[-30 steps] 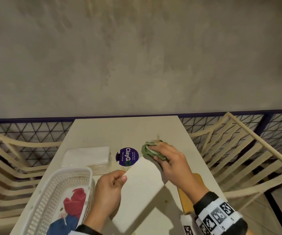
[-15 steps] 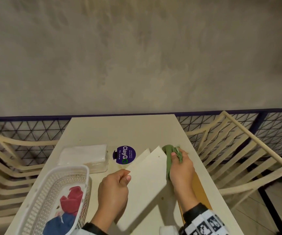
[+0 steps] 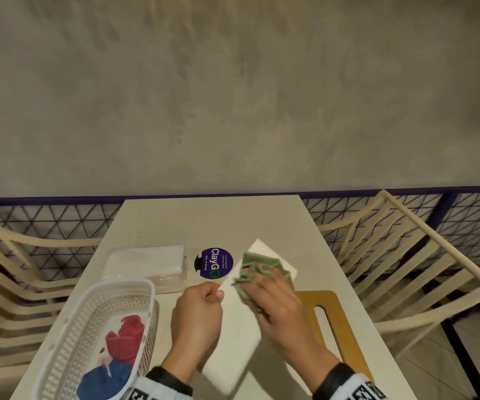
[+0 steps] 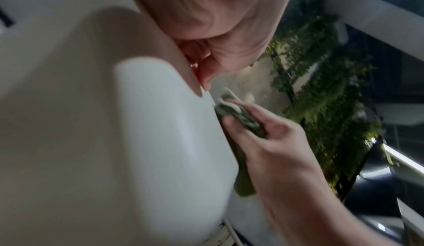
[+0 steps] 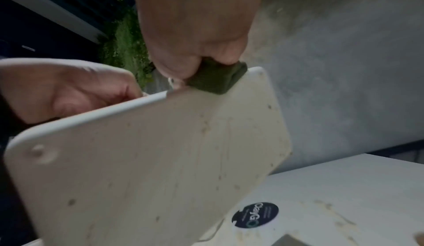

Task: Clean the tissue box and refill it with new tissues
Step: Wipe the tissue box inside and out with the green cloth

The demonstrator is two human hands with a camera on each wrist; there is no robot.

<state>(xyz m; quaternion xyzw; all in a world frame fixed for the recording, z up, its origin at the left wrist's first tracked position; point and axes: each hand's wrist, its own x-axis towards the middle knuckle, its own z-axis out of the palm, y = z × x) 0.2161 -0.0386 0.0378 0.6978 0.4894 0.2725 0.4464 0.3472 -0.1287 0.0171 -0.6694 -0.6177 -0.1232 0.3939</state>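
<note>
A white tissue box (image 3: 237, 330) is held tilted above the table, its spotted underside (image 5: 149, 159) facing the right wrist view. My left hand (image 3: 201, 310) grips its left edge, thumb on top. My right hand (image 3: 276, 301) holds a crumpled green cloth (image 3: 257, 268) and presses it on the box's upper face near the far end. The left wrist view shows the cloth (image 4: 243, 123) pinched against the box (image 4: 160, 141). A wooden lid (image 3: 339, 327) with a slot lies flat at the right. A pack of white tissues (image 3: 146, 261) sits at the left.
A white plastic basket (image 3: 97, 295) with a red and a blue cloth stands at the front left. A round purple sticker (image 3: 213, 262) is on the table (image 3: 204, 220). Cream slatted chairs (image 3: 406, 269) flank both sides. A railing and a wall lie beyond.
My right hand has carried the green cloth from the box's far corner, down its right edge, and back onto the upper face. The box has turned in my left hand.
</note>
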